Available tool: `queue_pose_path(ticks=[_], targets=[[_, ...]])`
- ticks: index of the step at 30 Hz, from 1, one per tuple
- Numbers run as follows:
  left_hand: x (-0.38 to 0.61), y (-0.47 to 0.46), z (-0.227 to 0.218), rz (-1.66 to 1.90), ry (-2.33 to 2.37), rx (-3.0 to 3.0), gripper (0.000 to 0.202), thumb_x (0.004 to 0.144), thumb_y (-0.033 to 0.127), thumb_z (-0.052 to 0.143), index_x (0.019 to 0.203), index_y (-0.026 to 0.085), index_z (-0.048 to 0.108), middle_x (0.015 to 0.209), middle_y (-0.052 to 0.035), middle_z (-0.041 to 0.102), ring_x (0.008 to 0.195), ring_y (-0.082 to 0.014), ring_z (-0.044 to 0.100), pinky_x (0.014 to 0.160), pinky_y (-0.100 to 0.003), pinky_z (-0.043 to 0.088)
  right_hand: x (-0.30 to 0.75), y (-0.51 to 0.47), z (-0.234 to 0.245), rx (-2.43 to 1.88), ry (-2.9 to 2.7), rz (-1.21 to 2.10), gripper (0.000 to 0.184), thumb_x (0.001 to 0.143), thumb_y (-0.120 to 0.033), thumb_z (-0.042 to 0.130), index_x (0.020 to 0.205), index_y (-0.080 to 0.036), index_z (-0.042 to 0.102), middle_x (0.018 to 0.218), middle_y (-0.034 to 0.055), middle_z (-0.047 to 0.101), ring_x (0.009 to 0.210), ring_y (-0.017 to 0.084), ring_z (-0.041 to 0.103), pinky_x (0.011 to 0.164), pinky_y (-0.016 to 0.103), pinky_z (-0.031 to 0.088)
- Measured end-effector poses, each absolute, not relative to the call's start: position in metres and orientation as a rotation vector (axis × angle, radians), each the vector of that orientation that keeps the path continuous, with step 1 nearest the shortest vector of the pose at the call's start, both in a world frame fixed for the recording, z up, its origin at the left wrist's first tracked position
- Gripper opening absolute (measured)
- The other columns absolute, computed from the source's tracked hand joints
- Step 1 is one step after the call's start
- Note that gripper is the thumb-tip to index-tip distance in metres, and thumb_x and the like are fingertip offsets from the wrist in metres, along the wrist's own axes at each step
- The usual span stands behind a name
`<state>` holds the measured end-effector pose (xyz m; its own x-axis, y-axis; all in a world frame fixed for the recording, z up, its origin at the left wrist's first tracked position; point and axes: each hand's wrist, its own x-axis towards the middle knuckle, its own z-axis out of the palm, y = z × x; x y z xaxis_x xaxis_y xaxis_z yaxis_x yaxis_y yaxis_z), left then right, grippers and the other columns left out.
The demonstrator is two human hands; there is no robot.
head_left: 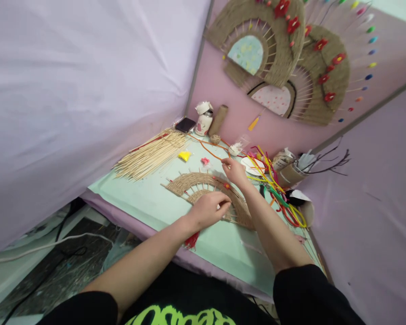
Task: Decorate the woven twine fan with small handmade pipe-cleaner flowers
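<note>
Half-round jute-wound skewer fan (pixel 189 182) lay flat on counter (pixel 145 203), judged light, stiff-ribbed, snappable, best held by its wound band; left hand (pixel 208 210) closed on the fan's inner rim, right hand (pixel 235 170) pinched orange cord (pixel 211 152) just beyond.

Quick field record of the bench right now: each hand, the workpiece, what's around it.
left hand: on the fan, fingers curled, grip unclear
right hand: pinching the end of the orange cord, over the fan's far rim
fan: flat on the table, partly woven, spokes showing
skewers: loose bundle, far left of the table
pipe cleaners: heap right of the right arm
phone, jar: by the back wall
wall fans: two, with red flowers
</note>
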<state>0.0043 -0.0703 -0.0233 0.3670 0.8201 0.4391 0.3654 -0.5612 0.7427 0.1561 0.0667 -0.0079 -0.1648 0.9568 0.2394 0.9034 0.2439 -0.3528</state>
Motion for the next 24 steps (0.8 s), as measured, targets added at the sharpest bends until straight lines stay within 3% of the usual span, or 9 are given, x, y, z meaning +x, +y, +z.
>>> queue_pose_path(ticks=[5,11,17,21,24], targets=[[-0.021,-0.024,0.003,1.091,1.401,2.007,0.021,0.083,0.024,0.054,0.097,0.019,0.068,0.094,-0.0055,0.072,0.085,-0.0188,0.064,0.079,-0.030,0.048,0.143,0.107,-0.011,-1.771,-2.114,0.318,0.027,0.089,-0.030,0.051,0.102,-0.018,0.071,0.101,0.0075,0.073,0.090,0.020,0.065,0.081,0.032,0.045],[-0.039,0.014,-0.005,1.003,1.615,1.953,0.021,0.082,0.024,0.054,0.094,0.018,0.070,0.092,-0.0074,0.073,0.085,-0.0194,0.065,0.081,-0.030,0.049,0.116,0.131,-0.011,-1.583,-2.274,0.323,0.025,0.081,-0.015,0.061,0.101,-0.022,0.074,0.106,0.0053,0.071,0.096,0.016,0.062,0.088,0.027,0.043],[-0.042,0.013,-0.023,1.072,1.566,1.890,0.020,0.081,0.020,0.052,0.089,0.018,0.070,0.094,-0.0070,0.073,0.088,-0.0192,0.065,0.083,-0.030,0.049,0.105,0.132,-0.010,-1.503,-2.329,0.334,0.013,0.072,-0.012,0.065,0.078,-0.018,0.075,0.088,0.0058,0.072,0.088,0.018,0.061,0.085,0.028,0.043],[-0.045,0.016,-0.022,1.230,1.486,1.667,0.015,0.079,0.020,0.057,0.087,0.017,0.070,0.091,-0.0065,0.073,0.086,-0.0183,0.064,0.083,-0.030,0.048,0.105,0.120,-0.001,-1.486,-2.241,0.334,0.017,0.079,-0.016,0.058,0.086,-0.014,0.072,0.092,0.0076,0.071,0.085,0.017,0.061,0.081,0.027,0.045],[-0.045,0.017,-0.015,1.290,1.257,1.143,0.020,0.084,0.031,0.058,0.085,0.014,0.068,0.084,-0.0069,0.071,0.076,-0.0142,0.063,0.072,-0.026,0.049,0.102,0.095,0.012,-1.395,-2.192,0.395,0.021,0.085,-0.025,0.053,0.094,-0.015,0.069,0.094,0.0060,0.071,0.083,0.016,0.062,0.079,0.027,0.046]])
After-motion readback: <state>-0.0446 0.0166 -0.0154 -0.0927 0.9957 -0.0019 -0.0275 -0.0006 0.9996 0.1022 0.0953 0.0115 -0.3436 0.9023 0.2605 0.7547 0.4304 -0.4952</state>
